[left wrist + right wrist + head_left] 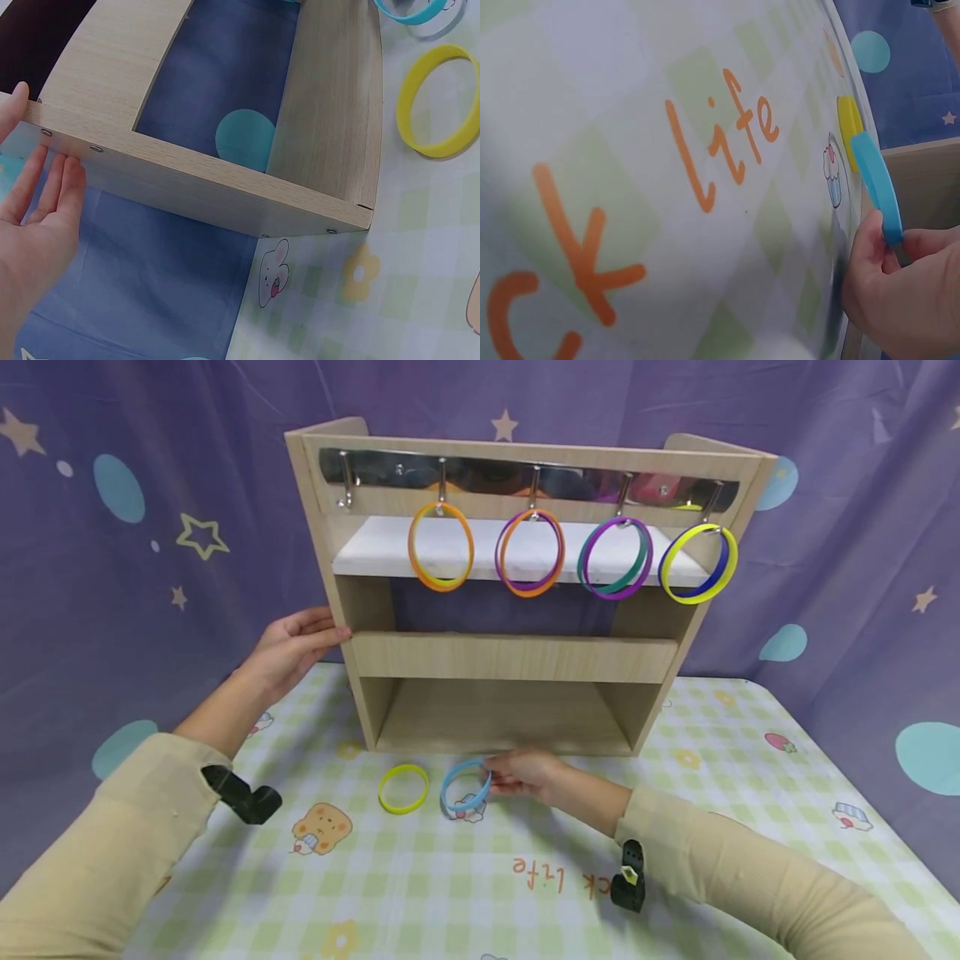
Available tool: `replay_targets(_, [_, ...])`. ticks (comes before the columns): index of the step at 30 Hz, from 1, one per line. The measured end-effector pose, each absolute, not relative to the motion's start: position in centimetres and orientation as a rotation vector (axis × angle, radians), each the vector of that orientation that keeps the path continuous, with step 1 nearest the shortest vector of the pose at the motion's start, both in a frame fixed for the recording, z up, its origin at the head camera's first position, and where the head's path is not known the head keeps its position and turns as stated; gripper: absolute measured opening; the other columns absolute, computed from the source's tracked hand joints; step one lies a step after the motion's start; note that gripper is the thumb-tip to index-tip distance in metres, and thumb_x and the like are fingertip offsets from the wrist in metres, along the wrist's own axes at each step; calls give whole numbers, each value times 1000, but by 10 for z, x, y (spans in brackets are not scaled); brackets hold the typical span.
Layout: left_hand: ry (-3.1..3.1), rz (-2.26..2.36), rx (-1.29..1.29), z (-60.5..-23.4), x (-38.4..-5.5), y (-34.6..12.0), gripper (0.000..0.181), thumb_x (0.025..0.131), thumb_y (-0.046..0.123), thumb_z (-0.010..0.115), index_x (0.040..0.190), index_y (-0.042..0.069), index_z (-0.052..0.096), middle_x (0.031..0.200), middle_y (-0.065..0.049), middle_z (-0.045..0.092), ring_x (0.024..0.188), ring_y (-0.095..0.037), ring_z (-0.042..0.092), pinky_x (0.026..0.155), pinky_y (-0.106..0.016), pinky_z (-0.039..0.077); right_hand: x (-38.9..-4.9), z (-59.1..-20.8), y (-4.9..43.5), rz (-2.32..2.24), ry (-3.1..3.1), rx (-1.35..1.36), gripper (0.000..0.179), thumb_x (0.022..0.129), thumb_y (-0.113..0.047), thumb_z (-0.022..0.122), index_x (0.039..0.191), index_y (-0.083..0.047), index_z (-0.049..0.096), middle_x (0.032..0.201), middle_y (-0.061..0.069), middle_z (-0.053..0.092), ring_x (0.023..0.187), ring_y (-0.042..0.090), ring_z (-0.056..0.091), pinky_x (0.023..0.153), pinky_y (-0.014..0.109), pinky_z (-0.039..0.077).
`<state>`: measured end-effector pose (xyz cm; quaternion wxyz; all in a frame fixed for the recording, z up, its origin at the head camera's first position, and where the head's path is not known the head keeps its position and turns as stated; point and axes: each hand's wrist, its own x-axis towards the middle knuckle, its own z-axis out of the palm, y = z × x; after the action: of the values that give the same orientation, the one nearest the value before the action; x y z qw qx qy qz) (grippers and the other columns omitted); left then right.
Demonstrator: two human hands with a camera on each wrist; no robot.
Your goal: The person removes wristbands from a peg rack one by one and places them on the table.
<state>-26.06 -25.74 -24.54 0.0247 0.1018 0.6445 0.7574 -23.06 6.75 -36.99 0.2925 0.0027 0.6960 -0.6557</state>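
Note:
My right hand (525,772) pinches a light blue silicone wristband (446,797) by its right side, between thumb and fingers. That band is raised at a tilt over the tablecloth. A yellow wristband (382,789) lies flat just to its left. My left hand (45,225) holds the left side panel of a wooden shelf unit (517,658), thumb at the front edge and fingers against the outer face. Along the top, orange (411,547), purple (651,556) and yellow (735,568) wristbands, among others, hang on metal hooks; the leftmost hook (347,481) carries none.
A checked tablecloth (420,877) with cartoon prints and lettering covers the table. Behind the unit hangs a purple-blue curtain (225,443) with stars and dots. A white board (382,547) forms the unit's upper shelf, and a wooden bar crosses its front below.

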Motion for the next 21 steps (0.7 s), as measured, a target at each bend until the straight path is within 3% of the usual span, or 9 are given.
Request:
replay_targets(8, [1985,2332,287,-246,-260,-257,74,89,0,65,148,-7,22,104,7,64,96,-2,64,86,-10,53,-230,-371,69,-1753,1852,-23,35,97,-2,52,124,20,50,67,-2,64,59,3,63,62,13,57])
replay_targets(12, [1990,2321,282,-246,-260,-258,77,89,1,65,150,-6,18,105,7,64,96,-2,64,87,-10,52,-230,-373,69,-1748,1876,-39,34,97,-2,52,123,21,51,68,-1,65,60,3,64,63,14,58])
replay_targets(17, [1981,2331,292,-247,-260,-258,75,89,0,65,149,-7,21,103,7,65,96,-3,65,87,-10,53,-231,-373,70,-1712,1975,-72,33,96,-2,54,120,20,53,84,16,72,66,6,65,77,26,61])
replay_targets(21, [1973,2344,312,-246,-260,-258,72,89,-1,65,147,-7,23,102,7,66,95,-3,65,87,-11,53,-231,-369,72,-1702,2020,-87,34,95,0,54,122,20,52,91,19,71,68,7,65,80,29,61])
